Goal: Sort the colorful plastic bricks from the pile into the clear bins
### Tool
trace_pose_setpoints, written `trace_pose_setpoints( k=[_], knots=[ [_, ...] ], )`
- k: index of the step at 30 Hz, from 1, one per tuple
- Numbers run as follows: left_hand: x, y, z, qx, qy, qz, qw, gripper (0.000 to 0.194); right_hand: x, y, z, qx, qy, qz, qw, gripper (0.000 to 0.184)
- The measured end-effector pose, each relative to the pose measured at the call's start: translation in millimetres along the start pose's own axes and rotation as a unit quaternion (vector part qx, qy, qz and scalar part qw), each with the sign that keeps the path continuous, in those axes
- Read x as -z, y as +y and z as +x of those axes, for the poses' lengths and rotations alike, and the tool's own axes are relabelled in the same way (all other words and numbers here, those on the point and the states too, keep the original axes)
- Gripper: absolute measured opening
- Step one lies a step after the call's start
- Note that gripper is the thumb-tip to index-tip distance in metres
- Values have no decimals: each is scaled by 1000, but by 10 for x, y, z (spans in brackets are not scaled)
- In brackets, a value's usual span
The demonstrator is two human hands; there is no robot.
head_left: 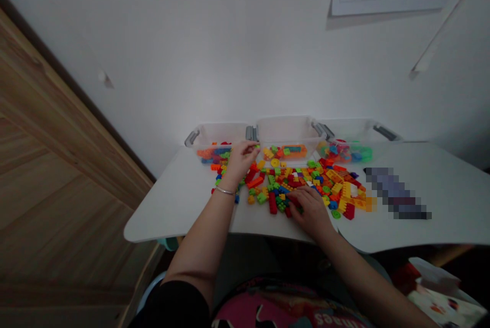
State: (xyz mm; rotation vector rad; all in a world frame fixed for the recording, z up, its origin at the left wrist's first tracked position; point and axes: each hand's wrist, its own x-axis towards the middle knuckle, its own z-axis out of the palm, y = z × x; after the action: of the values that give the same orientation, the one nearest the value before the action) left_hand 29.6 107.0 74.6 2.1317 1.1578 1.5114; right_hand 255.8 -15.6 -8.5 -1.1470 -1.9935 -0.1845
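Red plastic block (272, 203), long and narrow, sits at the near edge of the heap on our white table (176, 200), long axis running roughly away from us. Our right hand (309, 208) is the nearer one to it: the block's just left of its fingers, with some small dark green plastic bricks (282, 204) in between, so from there it'd be a short sideways reach. Those fingers are bent down onto the bricks, tips hidden, so honestly we can't tell if they've got hold of anything. Past that, the big heap of multicoloured plastic building bricks (293, 177) spreads off both ways. Our left hand (242, 159) is further out, thumb and fingers drawn together, with a tiny yellow-green bit (258, 146) at the tips; kinda looks pinched, but it's too small for us to swear to. It's up by the clear plastic left tub (224, 134) and clear plastic middle tub (289, 129), way closer to them than our right is. Off right there's a clear plastic third tub (350, 130), then the plain white wall (229, 52).
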Motion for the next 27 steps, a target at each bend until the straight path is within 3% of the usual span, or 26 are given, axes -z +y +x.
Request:
trace_pose_setpoints(
  k=[4, 8, 12, 17, 27],
  knots=[
    [170, -62, 170, 49, 120, -14, 991, 18, -1, 6, 1, 1, -5, 2, 1000, 16],
    [299, -182, 271, 74, 169, 34, 982, 29, 8, -7, 6, -5, -4, 2, 1000, 17],
    [313, -278, 258, 107, 142, 157, 972, 37, 15, -10, 6, -9, -4, 3, 1000, 16],
    [258, -246, 199, 121, 96, 264, 952, 30, 13, 1, 2, -2, -5, 1, 1000, 16],
    [232, -305, 204, 98, 93, 255, 958, 36, 23, -14, 17, -11, 2, 10, 1000, 17]
  ],
)
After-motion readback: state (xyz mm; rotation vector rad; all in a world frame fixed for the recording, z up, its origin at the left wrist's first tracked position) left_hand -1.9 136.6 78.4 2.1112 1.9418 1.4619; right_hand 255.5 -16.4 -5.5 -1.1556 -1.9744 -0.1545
